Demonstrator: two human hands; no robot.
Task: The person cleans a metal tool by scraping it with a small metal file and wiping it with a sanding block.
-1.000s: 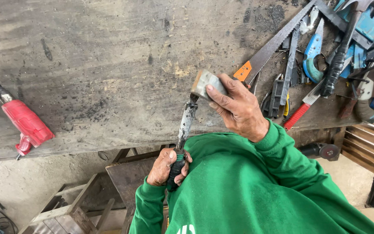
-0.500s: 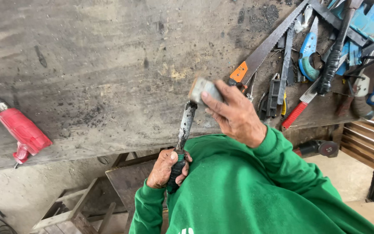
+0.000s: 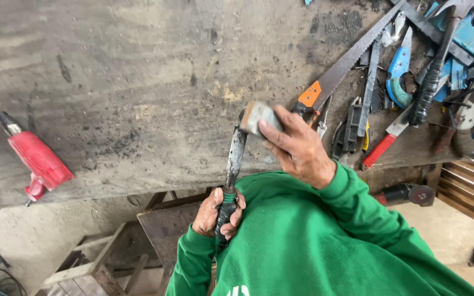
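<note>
My left hand [image 3: 215,215] grips the dark handle of a knife [image 3: 235,156], whose worn blade points up over the edge of the grey workbench [image 3: 138,98]. My right hand [image 3: 297,145] holds a small grey sharpening block [image 3: 259,117] against the tip of the blade. Both arms are in green sleeves.
A red power tool [image 3: 35,159] lies at the bench's left. At the right is a heap of tools: a saw with an orange handle [image 3: 338,71], a blue-handled tool [image 3: 399,71], a red-handled tool [image 3: 382,148]. An angle grinder [image 3: 407,193] and wooden frames sit below the bench.
My right hand with the block has shifted slightly along the blade tip. My left hand keeps its grip on the handle.
</note>
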